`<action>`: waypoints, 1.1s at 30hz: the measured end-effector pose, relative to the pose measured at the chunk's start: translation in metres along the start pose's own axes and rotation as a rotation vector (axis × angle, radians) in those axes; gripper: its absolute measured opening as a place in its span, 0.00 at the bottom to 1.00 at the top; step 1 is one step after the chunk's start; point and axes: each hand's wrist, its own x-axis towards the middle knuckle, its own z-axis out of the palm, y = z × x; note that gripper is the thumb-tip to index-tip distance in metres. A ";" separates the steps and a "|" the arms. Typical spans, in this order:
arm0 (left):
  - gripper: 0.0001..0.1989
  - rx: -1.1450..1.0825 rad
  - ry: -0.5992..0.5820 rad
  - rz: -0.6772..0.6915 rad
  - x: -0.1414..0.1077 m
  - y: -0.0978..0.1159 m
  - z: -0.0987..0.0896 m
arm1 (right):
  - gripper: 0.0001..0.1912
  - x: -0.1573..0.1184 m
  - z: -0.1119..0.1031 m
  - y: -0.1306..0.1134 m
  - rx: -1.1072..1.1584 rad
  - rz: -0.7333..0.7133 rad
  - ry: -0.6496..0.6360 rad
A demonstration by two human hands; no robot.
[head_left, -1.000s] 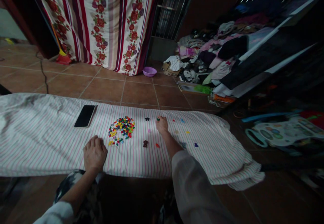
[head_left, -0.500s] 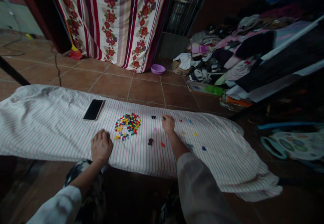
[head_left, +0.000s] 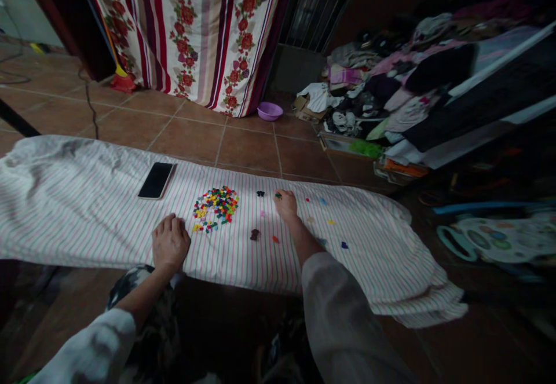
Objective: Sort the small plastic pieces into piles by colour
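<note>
My right hand [head_left: 287,205] is over the striped cloth with its fingers pinched together at a small dark green block [head_left: 278,195]. Just left of those fingertips lies a black cluster of blocks [head_left: 260,193]. A pink piece [head_left: 262,214], a brown cluster [head_left: 255,234] and an orange piece [head_left: 275,238] lie nearer to me. My left hand [head_left: 171,242] rests palm down on the cloth with nothing visible in it, its fingers laid out loosely. Between the hands spreads a pile of small multicoloured blocks [head_left: 216,205].
Beyond my right hand are a red piece [head_left: 307,200], a light blue one [head_left: 322,201], a yellow one [head_left: 331,222] and a dark blue one [head_left: 344,245]. A phone [head_left: 156,180] lies on the striped cloth [head_left: 108,210]. A purple basin [head_left: 270,111] stands on the floor.
The whole view has shifted slightly. My right hand stays at the same spot on the cloth, still pinching the green block; my left hand has not visibly moved.
</note>
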 end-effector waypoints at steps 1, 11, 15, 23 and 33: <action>0.11 -0.003 -0.003 -0.003 0.000 0.000 0.000 | 0.15 0.000 0.000 0.000 0.003 -0.004 -0.006; 0.12 -0.027 -0.028 -0.021 0.001 0.001 -0.002 | 0.15 -0.012 -0.009 -0.004 0.070 0.027 0.025; 0.11 -0.007 -0.011 -0.011 0.000 0.000 -0.001 | 0.15 -0.024 -0.013 -0.012 0.124 0.003 0.099; 0.11 0.024 0.007 -0.002 0.000 0.002 -0.004 | 0.15 -0.052 -0.007 -0.060 0.309 -0.170 0.067; 0.11 0.007 0.009 0.005 0.000 0.001 -0.002 | 0.13 -0.076 0.013 -0.111 0.209 -0.276 -0.228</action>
